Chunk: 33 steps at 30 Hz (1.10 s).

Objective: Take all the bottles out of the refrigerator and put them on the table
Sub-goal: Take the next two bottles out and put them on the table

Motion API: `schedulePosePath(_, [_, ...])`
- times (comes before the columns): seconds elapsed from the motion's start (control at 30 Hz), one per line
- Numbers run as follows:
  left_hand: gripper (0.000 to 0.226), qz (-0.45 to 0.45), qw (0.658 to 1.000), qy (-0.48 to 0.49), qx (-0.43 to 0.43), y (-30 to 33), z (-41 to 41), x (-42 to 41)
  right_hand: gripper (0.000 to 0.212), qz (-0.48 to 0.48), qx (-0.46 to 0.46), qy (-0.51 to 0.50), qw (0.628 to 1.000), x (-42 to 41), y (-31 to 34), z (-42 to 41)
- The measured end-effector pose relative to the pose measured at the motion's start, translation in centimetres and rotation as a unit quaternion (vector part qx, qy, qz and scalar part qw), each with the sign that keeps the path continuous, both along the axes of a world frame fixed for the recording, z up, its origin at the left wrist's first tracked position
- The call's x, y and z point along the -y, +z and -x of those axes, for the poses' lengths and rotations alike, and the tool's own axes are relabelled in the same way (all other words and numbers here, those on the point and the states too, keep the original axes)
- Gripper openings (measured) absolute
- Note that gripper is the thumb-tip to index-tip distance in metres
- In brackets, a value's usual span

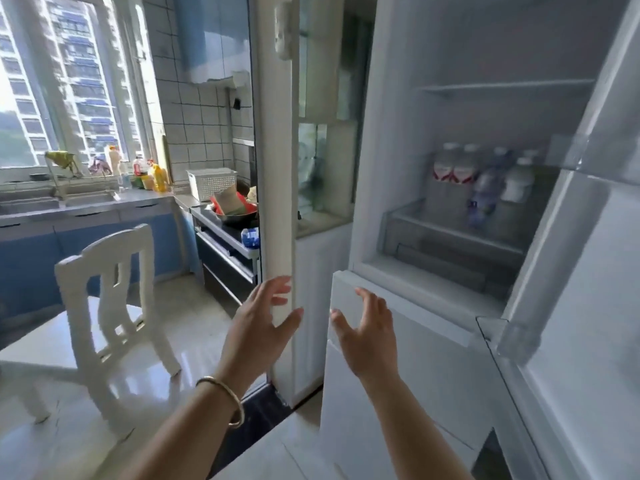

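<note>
Both hands, left (258,327) and right (369,336), hover empty with fingers spread, low before the open refrigerator (450,98). Upright bottles (485,178) cluster on a shelf up and to the right, well apart; the right hand looks nearer.

Left hand (258,327) and right hand (369,336) raised, fingers spread, palms facing, empty

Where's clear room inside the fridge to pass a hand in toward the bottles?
The shelf is bare left of the bottles, out to the fridge's left wall. The whole compartment above them, under the upper shelf, is bare too. It is crowded at the right, bottles packed together. Both the left hand and the right hand are empty.
</note>
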<state>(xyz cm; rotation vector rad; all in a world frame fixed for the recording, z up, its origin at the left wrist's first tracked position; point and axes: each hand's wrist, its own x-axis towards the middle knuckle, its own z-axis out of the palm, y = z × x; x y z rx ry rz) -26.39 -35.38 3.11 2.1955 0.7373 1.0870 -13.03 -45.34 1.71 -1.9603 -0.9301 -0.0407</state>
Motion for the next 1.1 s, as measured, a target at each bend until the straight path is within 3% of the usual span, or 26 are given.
schedulePosePath(0.23, [0.042,0.000,0.988,-0.151,-0.023,-0.3,-14.7,-10.3,0.056,-0.004,-0.017,-0.136,0.991,-7.2,-1.3,-11.4])
schedulePosePath(0.43, [0.039,0.013,0.959,-0.284,-0.016,1.8,-28.7,-16.9,0.057,-0.029,-0.052,-0.256,0.965,-10.5,0.8,-21.6])
schedulePosePath(0.73, [0.036,0.116,0.897,-0.426,0.002,3.3,-48.0,-13.6,0.054,-0.136,-0.040,-0.375,0.916,-9.2,5.5,-36.1])
schedulePosePath(0.87, [0.039,0.138,0.880,-0.454,0.011,4.8,-54.8,-11.7,0.030,-0.200,-0.026,-0.368,0.908,-8.7,7.8,-42.5])
schedulePosePath(1.0, [0.048,0.157,0.887,-0.433,0.039,6.4,-61.0,-10.7,0.053,-0.247,-0.020,-0.395,0.885,-8.5,8.8,-48.4])
schedulePosePath(1.1, [0.066,0.143,0.894,-0.422,0.046,6.5,-64.7,-10.2,0.052,-0.251,0.025,-0.438,0.863,-8.1,8.3,-51.9])
